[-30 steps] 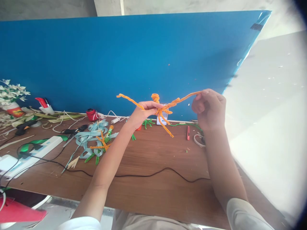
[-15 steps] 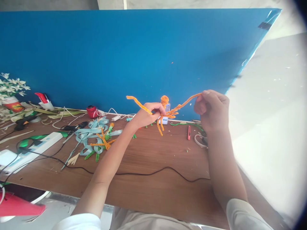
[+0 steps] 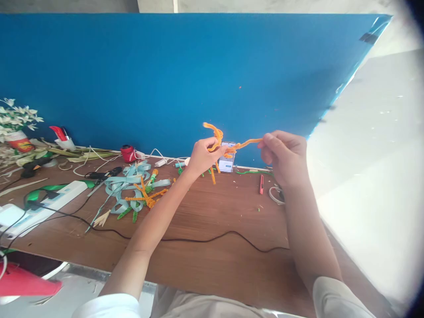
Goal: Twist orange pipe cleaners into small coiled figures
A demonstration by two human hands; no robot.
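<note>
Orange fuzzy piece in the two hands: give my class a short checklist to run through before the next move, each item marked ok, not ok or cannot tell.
1. Left hand pinches the orange fuzzy piece: ok.
2. Right hand holds the end of the long strand: ok.
3. Red cutter lies on the table, apart from both hands: ok.
4. Red cutter's blade is drawn in: cannot tell, too small to see.
5. Phone screen is readable from here: not ok, lit but too small to read.
6. Light blue ribbon lies untangled: not ok, it is in a loose heap.
</note>
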